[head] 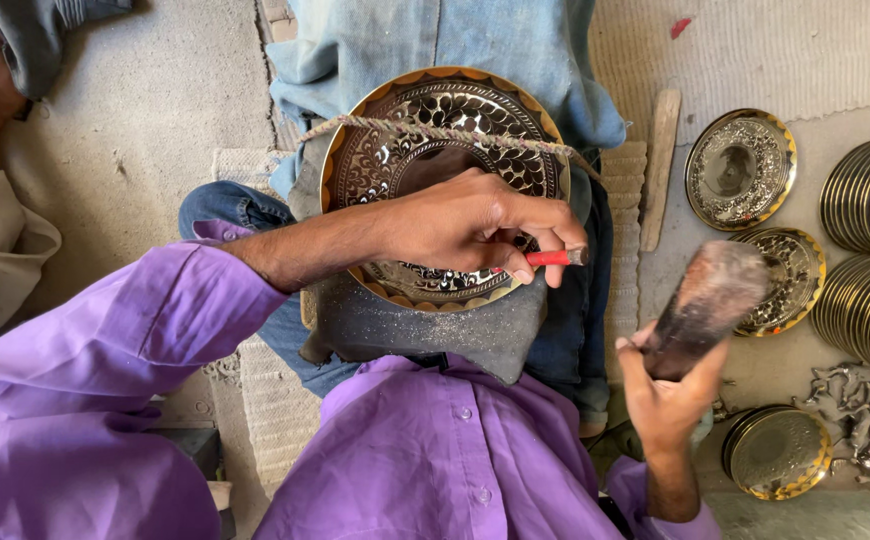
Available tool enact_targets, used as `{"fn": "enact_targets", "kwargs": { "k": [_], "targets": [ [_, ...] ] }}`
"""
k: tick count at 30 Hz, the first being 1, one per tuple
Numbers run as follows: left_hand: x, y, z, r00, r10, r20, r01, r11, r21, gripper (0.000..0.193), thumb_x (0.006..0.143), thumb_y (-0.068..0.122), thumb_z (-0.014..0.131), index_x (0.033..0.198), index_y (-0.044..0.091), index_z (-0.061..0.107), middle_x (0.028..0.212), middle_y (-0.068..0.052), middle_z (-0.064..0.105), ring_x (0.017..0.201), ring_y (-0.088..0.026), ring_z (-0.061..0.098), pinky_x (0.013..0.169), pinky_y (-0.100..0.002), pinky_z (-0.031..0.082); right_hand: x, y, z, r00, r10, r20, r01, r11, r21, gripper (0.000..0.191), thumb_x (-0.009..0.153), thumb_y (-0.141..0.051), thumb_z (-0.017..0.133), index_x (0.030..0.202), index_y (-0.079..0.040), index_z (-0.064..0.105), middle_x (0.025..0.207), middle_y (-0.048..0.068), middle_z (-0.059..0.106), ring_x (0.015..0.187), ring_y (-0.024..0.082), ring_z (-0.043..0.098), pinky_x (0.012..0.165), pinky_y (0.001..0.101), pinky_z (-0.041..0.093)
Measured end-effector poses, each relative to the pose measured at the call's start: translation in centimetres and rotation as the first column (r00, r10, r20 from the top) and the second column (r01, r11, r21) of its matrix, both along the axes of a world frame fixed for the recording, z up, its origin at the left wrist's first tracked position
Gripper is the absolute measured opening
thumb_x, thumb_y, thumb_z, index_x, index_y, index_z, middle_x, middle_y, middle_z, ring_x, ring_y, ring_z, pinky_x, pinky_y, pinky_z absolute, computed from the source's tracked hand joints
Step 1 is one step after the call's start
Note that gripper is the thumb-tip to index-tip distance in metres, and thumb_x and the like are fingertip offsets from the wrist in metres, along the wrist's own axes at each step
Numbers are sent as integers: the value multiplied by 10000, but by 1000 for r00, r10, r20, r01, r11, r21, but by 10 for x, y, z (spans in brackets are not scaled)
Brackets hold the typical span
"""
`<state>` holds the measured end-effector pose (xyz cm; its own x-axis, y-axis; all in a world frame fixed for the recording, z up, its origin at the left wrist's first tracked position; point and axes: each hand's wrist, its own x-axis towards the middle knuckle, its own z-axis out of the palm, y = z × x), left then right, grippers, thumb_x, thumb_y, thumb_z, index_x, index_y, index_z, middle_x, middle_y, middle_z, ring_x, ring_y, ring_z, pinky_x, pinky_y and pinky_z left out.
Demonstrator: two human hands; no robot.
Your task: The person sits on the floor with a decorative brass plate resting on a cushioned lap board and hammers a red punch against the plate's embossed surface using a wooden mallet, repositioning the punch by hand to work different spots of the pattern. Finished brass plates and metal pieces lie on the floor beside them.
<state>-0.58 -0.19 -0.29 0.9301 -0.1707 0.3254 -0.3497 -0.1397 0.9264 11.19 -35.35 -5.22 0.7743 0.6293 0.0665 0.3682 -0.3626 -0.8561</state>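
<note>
While blur hid the mallet (707, 300) gripped by the right hand (667, 395), the left hand (465, 225) pinched a red-handled chisel (555, 258) against the engraved plate (425, 130).

No package, label, sign or screen shows anywhere in this view. Nothing here carries a printed panel or a display of any kind.
</note>
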Motion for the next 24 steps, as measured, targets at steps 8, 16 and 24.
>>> {"fn": "enact_targets", "kwargs": {
  "k": [8,16,24],
  "targets": [
    [-2,1,-3,995,-12,-103,12,1000,-6,362,983,17,700,1310,107,575,1121,25,789,976,-129,774,730,-310,594,16,13,38,999,30,26,-36,950,311,1029,962,202,741,1673,-148,83,1012,98,600,833,172,600,854,319,550],
    [0,-4,-14,995,-6,-100,4,1000,-20,455,929,-42,715,1338,111,585,1134,-16,783,978,-129,772,741,-306,605,27,42,53,988,155,-3,-155,986,-61,561,877,39,747,1378,-5,499,976,115,661,836,136,668,786,293,571],
    [5,-1,-13,958,63,-281,-99,988,-117,498,921,-13,779,1364,112,588,1136,0,798,665,-136,605,584,-257,507,4,39,21,987,120,-104,-110,989,100,719,894,-7,772,1481,24,358,959,33,652,848,119,653,808,287,555]
  ]
}}
